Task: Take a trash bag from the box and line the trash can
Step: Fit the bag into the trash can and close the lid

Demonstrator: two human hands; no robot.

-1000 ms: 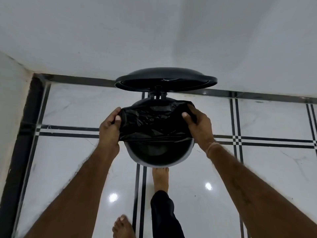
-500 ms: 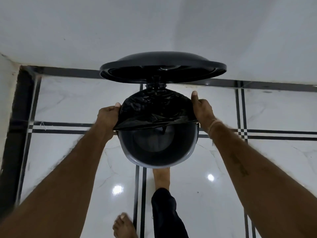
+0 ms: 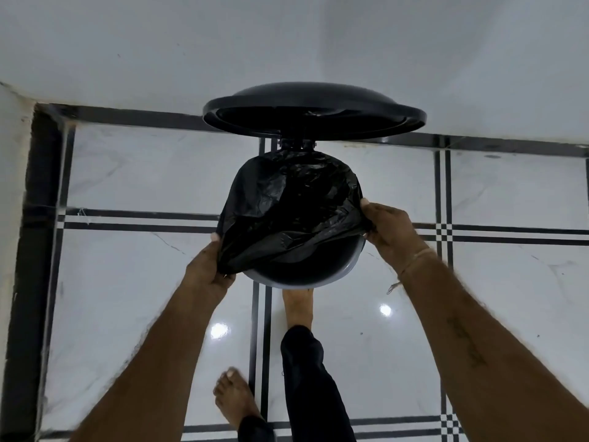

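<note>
A round pedal trash can [image 3: 318, 280] stands on the floor near the wall, its black lid [image 3: 314, 114] raised behind it. A black trash bag [image 3: 293, 212] is draped over the far part and both sides of the can's mouth. The near grey rim still shows bare. My left hand [image 3: 207, 269] grips the bag's edge at the can's left front. My right hand [image 3: 390, 231] pinches the bag's edge at the right side of the rim. The box of bags is not in view.
The can sits close to a white wall [image 3: 287, 43] with a black skirting strip. A second wall [image 3: 12, 218] closes the left side. One bare foot [image 3: 298, 306] rests at the can's base, the other foot [image 3: 234, 398] stands nearer on the glossy tiled floor.
Both hands have drawn the bag's edge toward me over the can's mouth. The left hand dropped lower to the front left; the bag now covers more of the opening.
</note>
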